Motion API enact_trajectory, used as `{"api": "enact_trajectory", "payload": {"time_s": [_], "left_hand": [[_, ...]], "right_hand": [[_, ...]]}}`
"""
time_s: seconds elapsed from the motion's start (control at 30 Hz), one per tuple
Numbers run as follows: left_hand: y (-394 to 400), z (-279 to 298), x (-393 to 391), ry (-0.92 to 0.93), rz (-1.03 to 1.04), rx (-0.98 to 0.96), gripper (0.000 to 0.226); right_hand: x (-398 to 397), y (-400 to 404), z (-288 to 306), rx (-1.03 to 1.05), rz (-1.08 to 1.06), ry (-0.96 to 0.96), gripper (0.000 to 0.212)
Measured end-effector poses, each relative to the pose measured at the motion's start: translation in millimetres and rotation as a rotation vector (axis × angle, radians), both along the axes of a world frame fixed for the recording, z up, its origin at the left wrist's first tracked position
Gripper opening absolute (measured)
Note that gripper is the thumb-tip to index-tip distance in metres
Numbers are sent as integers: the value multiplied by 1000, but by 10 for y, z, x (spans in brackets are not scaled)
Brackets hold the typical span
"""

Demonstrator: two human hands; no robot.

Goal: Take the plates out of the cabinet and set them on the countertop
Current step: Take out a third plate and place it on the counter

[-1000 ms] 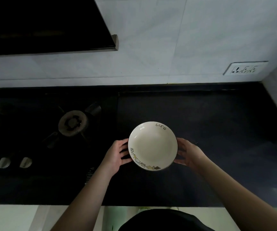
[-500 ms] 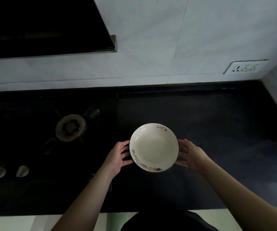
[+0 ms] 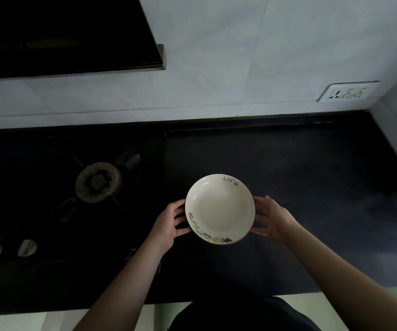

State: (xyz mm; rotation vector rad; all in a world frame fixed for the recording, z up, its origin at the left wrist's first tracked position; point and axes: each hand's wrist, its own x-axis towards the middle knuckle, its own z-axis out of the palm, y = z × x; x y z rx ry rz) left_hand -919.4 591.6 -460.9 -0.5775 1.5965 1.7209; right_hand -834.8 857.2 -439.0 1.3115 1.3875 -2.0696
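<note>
Two hands flanked a single cream plate (image 3: 219,209), the left hand (image 3: 168,222) at its left edge and the right hand (image 3: 272,217) at its right edge. Both had fingers spread and only loosely bent, tips reaching toward and under the rim; whether they actually gripped it could not be told. The plate sat over the dark countertop (image 3: 300,168), between the palms. Beyond the left hand lay a gas burner (image 3: 98,182); two stove knobs (image 3: 26,247) sat further left.
</note>
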Motion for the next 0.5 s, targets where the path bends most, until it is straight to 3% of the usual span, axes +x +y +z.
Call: {"api": "enact_trajectory", "payload": {"time_s": [0.27, 0.5], "left_hand": [[7, 25, -21, 51, -13, -36, 24], [-91, -6, -31, 51, -1, -42, 34]], "right_hand": [[-42, -66, 17, 121, -22, -20, 40], [-21, -118, 19, 74, -59, -19, 34]]}}
